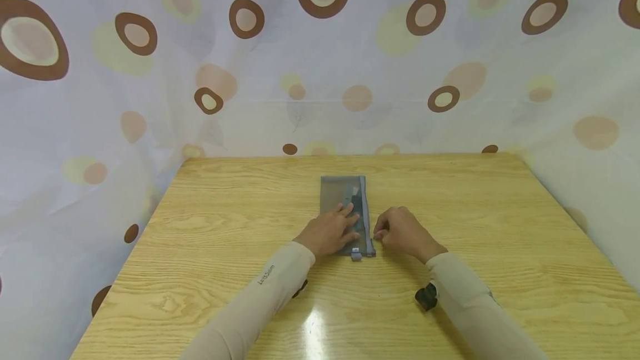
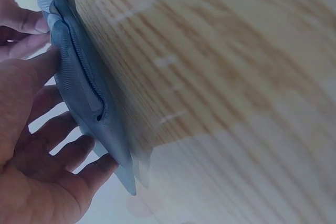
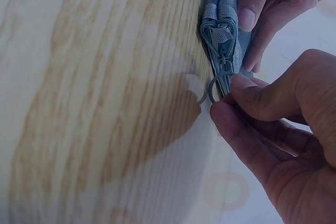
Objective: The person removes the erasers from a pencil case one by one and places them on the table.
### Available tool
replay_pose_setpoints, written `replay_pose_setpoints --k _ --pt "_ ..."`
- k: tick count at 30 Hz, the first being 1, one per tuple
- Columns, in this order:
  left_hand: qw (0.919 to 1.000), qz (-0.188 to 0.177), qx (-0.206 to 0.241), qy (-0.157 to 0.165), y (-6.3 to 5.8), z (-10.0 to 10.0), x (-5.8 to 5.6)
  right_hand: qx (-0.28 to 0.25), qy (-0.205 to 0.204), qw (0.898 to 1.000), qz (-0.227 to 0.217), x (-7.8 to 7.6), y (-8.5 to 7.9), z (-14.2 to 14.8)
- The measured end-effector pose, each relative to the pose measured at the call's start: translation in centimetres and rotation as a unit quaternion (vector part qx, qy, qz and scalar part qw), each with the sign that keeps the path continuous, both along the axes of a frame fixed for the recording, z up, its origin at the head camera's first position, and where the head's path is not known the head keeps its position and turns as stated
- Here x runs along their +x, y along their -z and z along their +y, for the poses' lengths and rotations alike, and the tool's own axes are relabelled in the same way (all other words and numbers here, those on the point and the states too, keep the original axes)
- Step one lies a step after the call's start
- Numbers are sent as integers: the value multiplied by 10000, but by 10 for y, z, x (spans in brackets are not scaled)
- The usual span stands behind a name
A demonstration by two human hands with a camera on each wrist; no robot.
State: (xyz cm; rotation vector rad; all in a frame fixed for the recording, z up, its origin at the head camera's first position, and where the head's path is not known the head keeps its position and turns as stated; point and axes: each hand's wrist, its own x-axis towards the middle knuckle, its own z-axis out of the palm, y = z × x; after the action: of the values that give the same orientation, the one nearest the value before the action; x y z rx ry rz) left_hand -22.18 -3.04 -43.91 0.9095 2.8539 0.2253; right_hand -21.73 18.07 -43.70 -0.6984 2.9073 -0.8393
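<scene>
Right hand: we saw the right hand (image 1: 404, 232) just beyond the pouch's right edge, thumb and forefinger pinching the pull ring (image 3: 212, 88), presumably because so thin a loop gave only fingertips room.
Left hand: we saw the left hand (image 1: 331, 232) on top of the pouch, fingers spread and gripping nothing; we judged that this pressed it flat and kept it from sliding.
Slider: we found the slider (image 3: 225, 66) at the near end of the pouch's right edge, joined to the ring, so a tug there would have worked on the zip.
Zip: we traced the zip (image 1: 365, 210) along the pouch's right edge, facing the right hand; we could not tell how far its teeth were joined.
Pouch: we had the grey pouch (image 1: 330, 190) lying flat between the hands, its length pointing away from the person.
Contents: we made out a dark shape (image 1: 356, 201) inside the pouch, too dim to name.
Tab: we noticed a small tab (image 1: 356, 257) sticking out from the pouch's near edge.
Bench: we saw the bench (image 1: 500, 210) under the pouch, giving it firm backing.
</scene>
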Motion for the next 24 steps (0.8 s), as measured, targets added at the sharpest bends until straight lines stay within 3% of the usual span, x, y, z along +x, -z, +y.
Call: replay_pose_setpoints --k 24 --pt "10000 32 14 41 1 -1 -1 169 335 9993 74 -3 1 -2"
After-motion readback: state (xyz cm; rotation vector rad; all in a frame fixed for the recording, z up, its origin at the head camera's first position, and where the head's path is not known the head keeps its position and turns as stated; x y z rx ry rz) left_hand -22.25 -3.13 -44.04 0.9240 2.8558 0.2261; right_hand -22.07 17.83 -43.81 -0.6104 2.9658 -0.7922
